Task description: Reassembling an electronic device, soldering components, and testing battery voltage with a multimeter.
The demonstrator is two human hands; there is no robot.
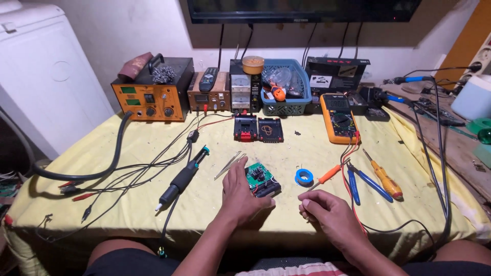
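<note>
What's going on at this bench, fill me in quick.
A person sits at a yellow-covered table doing electronics work. Their left hand rests against a small green circuit board in a black housing; the right hand lies loosely curled on the cloth, holding nothing visible. Tweezers, a soldering handpiece, a blue solder roll, screwdrivers and an orange multimeter lie around.

A small black module [262,181] with a green circuit board exposed on top lies flat, slightly askew, near the middle of the yellow-covered surface [307,153]. The left hand [240,197] rests against its left side, fingers touching it.
</note>
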